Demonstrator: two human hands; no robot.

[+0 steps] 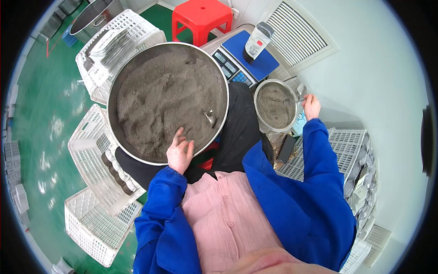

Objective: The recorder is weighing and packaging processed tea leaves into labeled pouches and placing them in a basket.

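A large steel basin (110, 102) full of grey-brown powder (164, 92) rests over the person's lap. My left hand (180, 150) is over its near rim, fingers apart, with nothing held. A metal scoop (210, 118) lies partly sunk in the powder at the right. My right hand (311, 107) grips the handle of a metal spoon (297, 100), whose bowl end is at the powder in a smaller steel bowl (257, 113). Behind that bowl, a labelled clear container (258, 42) with dark contents at its lower end is on the blue platform of a digital scale (270, 68).
A white plastic crate (137, 24) holding stacked printed pouches stands behind the basin. A crate (85, 137) with several dark-filled containers and another crate (92, 229) stand at the left. A red stool (202, 13) is beyond. At the right are a grey crate (342, 147) and the wall.
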